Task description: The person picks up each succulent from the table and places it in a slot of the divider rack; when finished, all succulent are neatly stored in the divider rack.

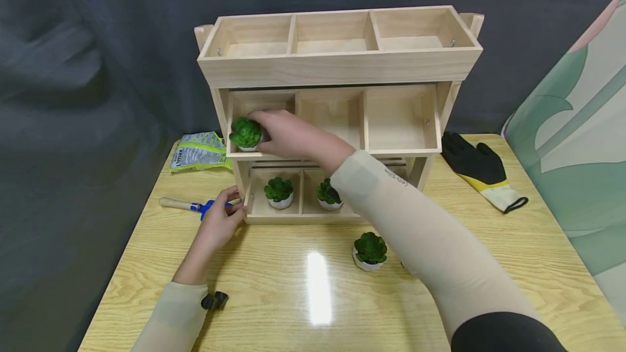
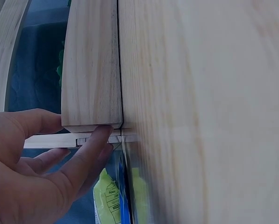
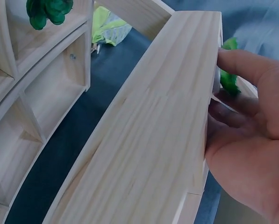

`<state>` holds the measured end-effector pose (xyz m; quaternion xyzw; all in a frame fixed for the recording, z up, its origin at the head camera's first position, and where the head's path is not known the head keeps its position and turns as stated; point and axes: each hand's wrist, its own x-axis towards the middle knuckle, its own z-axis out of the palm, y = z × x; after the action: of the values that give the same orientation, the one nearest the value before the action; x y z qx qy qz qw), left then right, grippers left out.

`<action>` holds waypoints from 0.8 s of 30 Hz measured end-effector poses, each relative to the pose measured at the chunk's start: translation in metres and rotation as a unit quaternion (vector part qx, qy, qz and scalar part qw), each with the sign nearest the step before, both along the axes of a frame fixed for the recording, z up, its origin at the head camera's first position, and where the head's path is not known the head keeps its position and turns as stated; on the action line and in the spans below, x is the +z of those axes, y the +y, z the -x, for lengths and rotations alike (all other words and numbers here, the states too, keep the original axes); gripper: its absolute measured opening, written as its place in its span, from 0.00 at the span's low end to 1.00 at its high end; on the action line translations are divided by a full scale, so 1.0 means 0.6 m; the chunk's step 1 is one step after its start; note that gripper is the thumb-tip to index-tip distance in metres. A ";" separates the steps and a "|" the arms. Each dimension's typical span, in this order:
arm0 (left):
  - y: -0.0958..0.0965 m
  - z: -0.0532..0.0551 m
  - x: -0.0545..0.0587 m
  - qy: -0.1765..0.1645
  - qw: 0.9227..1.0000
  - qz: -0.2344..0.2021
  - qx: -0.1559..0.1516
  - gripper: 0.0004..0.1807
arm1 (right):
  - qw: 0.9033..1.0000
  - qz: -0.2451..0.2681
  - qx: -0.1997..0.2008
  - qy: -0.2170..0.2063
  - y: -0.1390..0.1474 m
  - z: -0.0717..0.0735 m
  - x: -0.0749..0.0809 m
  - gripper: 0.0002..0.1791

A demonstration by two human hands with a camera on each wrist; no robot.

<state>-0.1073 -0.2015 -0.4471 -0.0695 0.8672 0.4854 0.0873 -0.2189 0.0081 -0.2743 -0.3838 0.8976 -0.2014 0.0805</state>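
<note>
My right hand [image 1: 292, 133] grips a small artificial succulent [image 1: 245, 133] in a white pot, inside the left compartment of the middle tier of a pale wooden plant stand [image 1: 337, 71]. In the right wrist view, a front board covers most of the pot, and green leaves [image 3: 230, 83] show beyond it. At the stand's lower left corner, my left hand [image 1: 221, 222] holds the end of the bottom tray, thumb and fingers around it. Two more potted succulents, one left [image 1: 279, 190] and one middle [image 1: 329, 193], stand in the bottom tier.
Another potted succulent [image 1: 370, 250] stands on the table before the stand; a pot beside it is mostly behind my right sleeve. Left of the stand lie a blue hand tool [image 1: 178, 203] with wooden handle and a green-silver bag [image 1: 200, 152]. A black-yellow glove [image 1: 481, 170] lies right.
</note>
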 end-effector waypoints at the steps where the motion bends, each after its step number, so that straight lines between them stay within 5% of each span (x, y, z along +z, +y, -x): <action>1: 0.000 0.000 0.000 0.000 1.000 0.001 0.000 0.35 | 1.000 -0.002 0.003 0.000 0.001 0.000 0.000 0.36; 10: 0.002 0.001 -0.002 0.004 1.000 0.004 -0.003 0.35 | 1.000 0.015 -0.007 -0.013 0.014 -0.008 0.003 0.37; 24: 0.000 -0.001 -0.003 0.006 1.000 0.011 -0.004 0.35 | 0.982 0.151 -0.039 -0.101 0.053 -0.016 0.015 0.37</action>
<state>-0.1069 -0.2013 -0.4488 -0.0635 0.8732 0.4760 0.0831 -0.2090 0.0401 -0.2651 -0.3338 0.8582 -0.3758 0.1041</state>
